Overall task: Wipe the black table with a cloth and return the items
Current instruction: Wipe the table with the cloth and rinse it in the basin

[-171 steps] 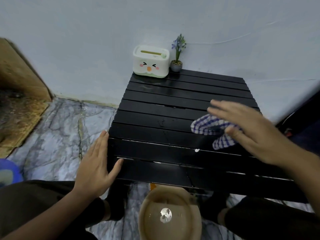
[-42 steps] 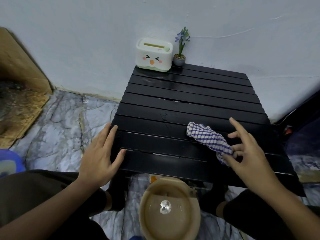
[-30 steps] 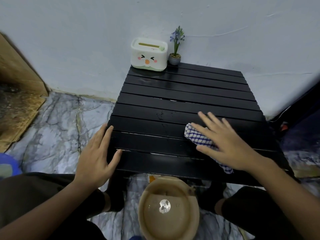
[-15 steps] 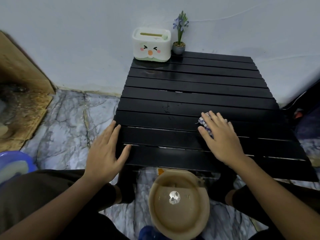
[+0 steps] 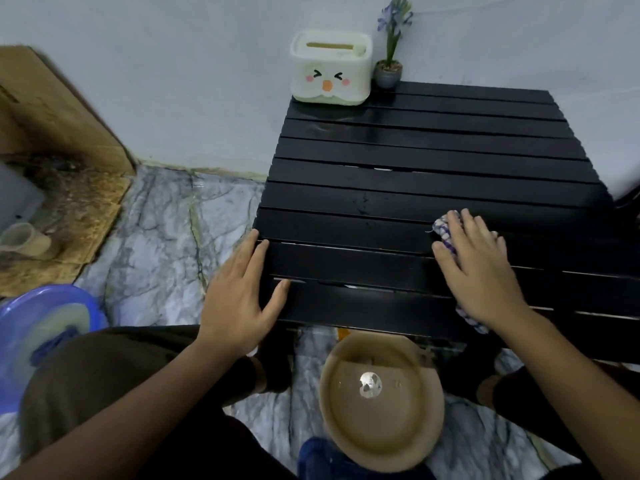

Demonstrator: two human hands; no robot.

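A person sits at the near edge of a black table (image 5: 433, 174) made of long slats. The right hand (image 5: 476, 268) lies flat on a blue and white checked cloth (image 5: 443, 230) near the right part of the near edge. The fingers (image 5: 457, 225) are spread out and pressed down on the cloth, not curled around it. Bits of the cloth stick out past the fingertips and beside the wrist. The left hand (image 5: 239, 292) rests open on the near left corner of the table, with its thumb lying on the top and its fingers along the left edge. It holds nothing.

At the far left corner stands a white tissue box (image 5: 330, 72) with a funny face. Just beside it is a little pot with a purple flower (image 5: 391, 46). A tan bowl (image 5: 381, 398) of water sits on the floor below the near edge. A blue tub (image 5: 41, 334) is on the floor to the left.
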